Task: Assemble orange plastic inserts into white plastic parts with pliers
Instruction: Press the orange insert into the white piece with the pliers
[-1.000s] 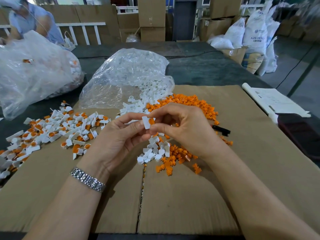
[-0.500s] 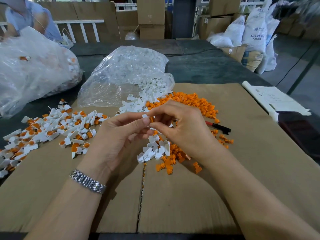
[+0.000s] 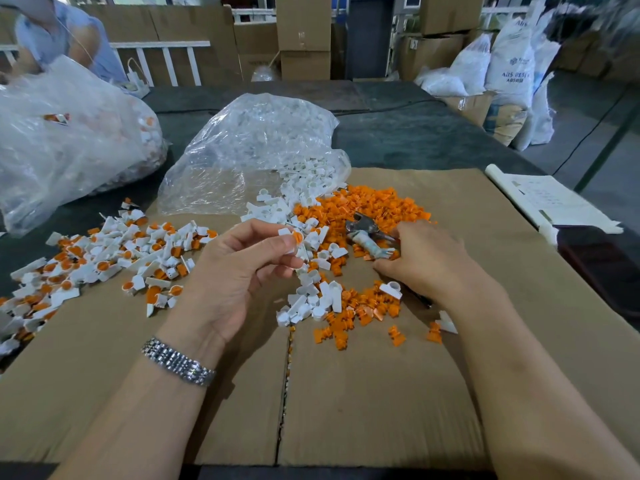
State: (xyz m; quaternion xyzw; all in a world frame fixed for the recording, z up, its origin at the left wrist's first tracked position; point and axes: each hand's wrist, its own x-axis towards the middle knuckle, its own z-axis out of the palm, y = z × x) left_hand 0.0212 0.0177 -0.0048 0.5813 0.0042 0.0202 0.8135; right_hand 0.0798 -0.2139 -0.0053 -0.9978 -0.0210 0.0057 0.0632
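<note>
Finished parts (image 3: 104,258) lie left on the cardboard (image 3: 381,393), loose inserts (image 3: 374,206) right, bag (image 3: 256,154) behind.

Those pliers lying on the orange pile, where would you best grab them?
By the handles, coming from the right. The pliers lie with their metal head pointing up-left into the orange inserts, handles trailing toward the right hand, whose fingers already rest there. The left hand is busy pinching a white part.

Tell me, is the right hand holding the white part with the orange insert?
No, the left hand pinches that white part; the right hand grips the pliers.
</note>
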